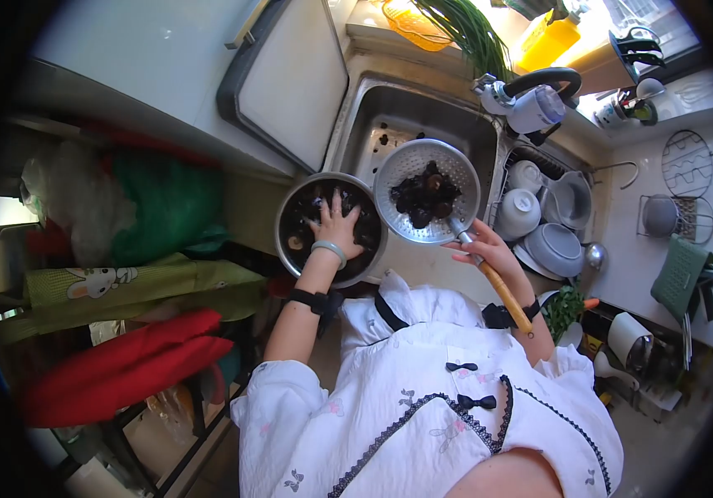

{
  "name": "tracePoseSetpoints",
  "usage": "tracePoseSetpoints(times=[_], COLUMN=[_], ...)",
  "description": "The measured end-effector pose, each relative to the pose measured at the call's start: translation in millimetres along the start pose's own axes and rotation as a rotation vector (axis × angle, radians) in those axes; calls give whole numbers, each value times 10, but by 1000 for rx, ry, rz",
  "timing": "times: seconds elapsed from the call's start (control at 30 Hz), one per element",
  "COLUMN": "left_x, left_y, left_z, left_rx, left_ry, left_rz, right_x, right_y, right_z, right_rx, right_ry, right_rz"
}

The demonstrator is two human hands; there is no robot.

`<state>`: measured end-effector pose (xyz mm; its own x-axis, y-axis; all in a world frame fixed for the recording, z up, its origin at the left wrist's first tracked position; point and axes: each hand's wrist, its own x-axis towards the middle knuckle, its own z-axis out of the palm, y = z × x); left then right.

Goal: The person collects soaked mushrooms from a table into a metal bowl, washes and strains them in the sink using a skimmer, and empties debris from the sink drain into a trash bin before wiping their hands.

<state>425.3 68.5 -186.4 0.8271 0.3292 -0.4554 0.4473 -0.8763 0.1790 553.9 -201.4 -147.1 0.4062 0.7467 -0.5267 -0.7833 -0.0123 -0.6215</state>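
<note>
My left hand (337, 226) reaches into a round metal bowl (283, 236), fingers spread over dark, wet pieces that look like wood ear mushrooms (302, 203). Its fingertips are partly lost among them. My right hand (486, 249) grips a perforated metal strainer ladle (394, 158) where its wooden handle (502, 292) begins. In the ladle's pan lies a clump of similar dark mushrooms (427, 195), with a browner piece on top. The pan is beside the bowl, partly over the sink (365, 108).
Dark scraps (384, 139) lie in the sink. A faucet (498, 95) stands at its back right corner. Right of the sink, a rack holds bowls (518, 212). A cutting board (290, 83) leans at the left. Green vegetables (460, 29) and a yellow bottle (549, 41) stand behind.
</note>
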Motion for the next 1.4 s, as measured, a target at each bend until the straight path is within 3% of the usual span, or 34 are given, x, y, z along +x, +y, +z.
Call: tracePoseSetpoints(times=[0.03, 0.17, 0.33, 0.4, 0.6, 0.83, 1.03, 1.17, 1.27, 1.4], left_x=[46, 264, 392, 352, -17, -287, 31, 127, 140, 37], left_y=[-33, -212, -411, -444, -458, -99, 544, 820, 853, 832], left_z=[35, 214, 245, 212, -176, -680, -764, -584, -352, -417], left_rx=[-45, -136, -311, -439, -594, -824, -724, -351, -122, -203], left_ry=[-79, -62, 81, 314, 525, 638, 722, 456, 485, 472], left_rz=[-56, -70, 19, 41, 114, 177, 371, 226, 273, 265], right_x=[-6, -13, -17, -47, 44, 154, 263, 233, 243, 237], right_y=[-3, 4, -14, -38, 19, -21, 58, 30, 74, 65], right_z=[-4, -33, -36, 30, 6, 217, 304, 362, 303, 277], right_rx=[-1, 6, 60, 87, 31, -7, -16, 16, 22, 9], right_ry=[2, -6, 0, 26, -54, -79, -158, -176, -150, -186], right_rz=[-3, -4, 1, 17, 16, 85, 132, 148, 142, 144])
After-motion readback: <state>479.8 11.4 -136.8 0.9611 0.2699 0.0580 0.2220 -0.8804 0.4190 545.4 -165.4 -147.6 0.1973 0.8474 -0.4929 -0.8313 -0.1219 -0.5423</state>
